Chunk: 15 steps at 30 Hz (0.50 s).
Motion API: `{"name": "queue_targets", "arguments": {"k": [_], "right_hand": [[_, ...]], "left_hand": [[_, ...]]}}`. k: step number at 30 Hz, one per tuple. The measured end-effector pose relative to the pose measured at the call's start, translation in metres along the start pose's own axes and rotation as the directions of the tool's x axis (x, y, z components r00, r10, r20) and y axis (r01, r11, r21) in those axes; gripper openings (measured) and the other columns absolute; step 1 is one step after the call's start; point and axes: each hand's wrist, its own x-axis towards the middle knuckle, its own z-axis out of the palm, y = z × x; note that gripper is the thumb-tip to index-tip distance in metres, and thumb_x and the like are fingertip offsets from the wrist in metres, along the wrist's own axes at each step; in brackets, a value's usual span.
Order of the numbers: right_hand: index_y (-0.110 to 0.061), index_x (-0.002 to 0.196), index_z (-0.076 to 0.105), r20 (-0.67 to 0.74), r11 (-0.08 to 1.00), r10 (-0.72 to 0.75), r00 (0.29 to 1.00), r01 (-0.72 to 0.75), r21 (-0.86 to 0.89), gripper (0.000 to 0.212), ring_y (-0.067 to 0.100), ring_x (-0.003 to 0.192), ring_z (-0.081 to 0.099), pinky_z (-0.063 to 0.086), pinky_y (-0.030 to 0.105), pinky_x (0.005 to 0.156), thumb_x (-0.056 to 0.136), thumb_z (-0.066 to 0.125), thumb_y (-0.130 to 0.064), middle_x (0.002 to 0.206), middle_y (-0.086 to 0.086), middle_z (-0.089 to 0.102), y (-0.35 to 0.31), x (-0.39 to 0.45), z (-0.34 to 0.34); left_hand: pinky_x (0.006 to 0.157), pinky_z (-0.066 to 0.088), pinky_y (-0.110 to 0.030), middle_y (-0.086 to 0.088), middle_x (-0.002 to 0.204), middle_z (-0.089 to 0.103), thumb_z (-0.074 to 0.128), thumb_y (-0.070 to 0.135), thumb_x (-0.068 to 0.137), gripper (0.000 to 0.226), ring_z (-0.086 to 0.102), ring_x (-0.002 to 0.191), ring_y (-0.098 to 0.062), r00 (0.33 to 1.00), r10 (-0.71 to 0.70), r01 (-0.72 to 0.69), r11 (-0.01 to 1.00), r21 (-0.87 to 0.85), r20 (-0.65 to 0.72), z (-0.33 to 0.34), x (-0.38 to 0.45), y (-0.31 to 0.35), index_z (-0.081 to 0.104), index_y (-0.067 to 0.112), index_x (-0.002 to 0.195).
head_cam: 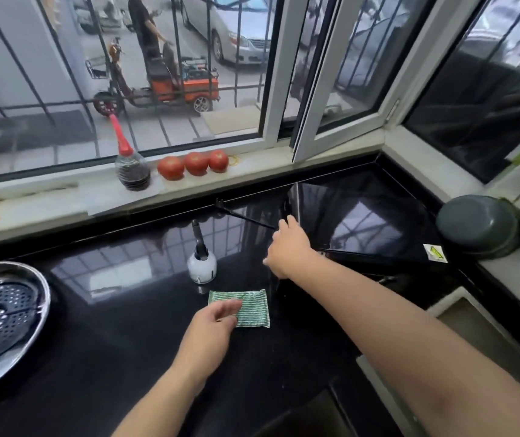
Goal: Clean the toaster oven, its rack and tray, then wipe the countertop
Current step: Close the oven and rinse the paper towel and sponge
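— Status? 
— Left hand [213, 323] rests on the green cloth [246, 307] on the black table [110, 326], fingers loosely curled, not clamped. Right hand [287, 247], fingers apart, touches the toaster oven [362, 222].
— Step? 
— Cleaning looks barely begun; next, grip the cloth.

A glossy black stone countertop [120, 310] runs beneath the window and turns a corner at the right. Taking the green-and-white striped scrubbing cloth [246, 307] as landmark: it lies flat on the countertop. Just behind it stands a small white round-bodied bottle with a black neck [202, 263]. To its right and further back, a black glossy toaster oven [369, 222] sits in the corner, its thin black power cord [239, 214] trailing across the surface behind the cloth. Far left of the cloth rests a round stainless-steel pan holding a perforated steamer plate [0, 320].
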Motion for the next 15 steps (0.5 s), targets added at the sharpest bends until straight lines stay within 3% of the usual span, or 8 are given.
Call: {"name": "queue_targets", "arguments": {"k": [3,4,6,8,10,13,15], "right_hand": [[-0.020,0.135,0.059,-0.197,0.990,-0.135,0.971,0.139,0.006,0.045,0.036,0.134,0.038,0.018,0.053,0.117,0.103,0.037,-0.043,0.141,0.008,0.053,-0.015,-0.037,0.026],[-0.018,0.133,0.060,-0.331,0.986,-0.087,0.940,0.128,0.103,0.045,0.035,0.135,0.037,0.020,0.052,0.117,0.104,0.036,-0.042,0.141,0.006,0.052,-0.011,-0.050,0.040],[-0.017,0.134,0.054,-0.533,0.905,0.173,0.828,0.080,0.417,0.046,0.031,0.133,0.040,0.029,0.049,0.113,0.103,0.032,-0.043,0.143,0.003,0.047,0.013,-0.068,0.072],[-0.015,0.128,0.051,-0.439,0.705,0.480,0.760,-0.036,0.708,0.040,0.029,0.120,0.050,0.038,0.045,0.104,0.103,0.029,-0.038,0.133,0.002,0.051,0.049,-0.085,0.114],[-0.017,0.126,0.048,-0.214,0.519,0.658,0.722,-0.229,0.824,0.041,0.030,0.112,0.051,0.041,0.046,0.098,0.102,0.021,-0.037,0.127,-0.001,0.049,0.082,-0.101,0.167],[-0.018,0.144,0.041,0.068,0.283,0.720,0.690,-0.381,0.880,0.062,0.037,0.132,0.040,0.031,0.053,0.110,0.096,0.009,-0.041,0.146,0.011,0.042,0.099,-0.115,0.222],[-0.018,0.151,0.036,0.169,0.141,0.746,0.644,-0.401,0.905,0.065,0.038,0.144,0.023,0.015,0.050,0.119,0.096,0.010,-0.041,0.157,0.022,0.027,0.090,-0.116,0.227]], "left_hand": [[0.109,0.050,-0.041,0.019,0.110,0.076,0.063,0.007,0.097,0.030,0.069,0.110,-0.003,1.000,-0.018,0.018,1.000,0.010,-0.005,-0.018,-0.002,-0.007,0.077,0.030,0.110],[0.109,0.050,-0.042,0.019,0.109,0.077,0.062,0.006,0.096,0.031,0.069,0.109,-0.003,1.000,-0.018,0.018,1.000,0.009,-0.011,-0.021,0.000,-0.008,0.077,0.030,0.109],[0.109,0.050,-0.043,0.018,0.108,0.077,0.062,0.006,0.097,0.031,0.069,0.109,-0.004,1.000,-0.017,0.018,1.000,0.006,-0.020,-0.023,0.002,-0.005,0.077,0.031,0.108],[0.110,0.050,-0.042,0.017,0.109,0.077,0.061,0.007,0.098,0.031,0.068,0.109,-0.003,1.000,0.011,-0.012,1.000,0.015,0.018,-0.015,0.003,0.002,0.076,0.032,0.109],[0.108,0.049,-0.036,0.020,0.113,0.075,0.060,0.010,0.099,0.033,0.066,0.112,-0.001,0.994,0.080,-0.085,0.994,0.074,0.072,0.000,0.004,0.015,0.074,0.037,0.111],[0.097,0.046,-0.019,0.024,0.128,0.065,0.060,0.014,0.101,0.041,0.059,0.122,0.000,0.969,0.181,-0.211,0.959,0.189,0.167,0.031,0.013,0.042,0.062,0.046,0.127],[0.106,0.040,-0.022,0.022,0.144,0.049,0.062,0.020,0.101,0.058,0.048,0.134,-0.001,0.956,0.208,-0.251,0.945,0.208,0.206,0.058,0.029,0.057,0.043,0.046,0.150]]}}
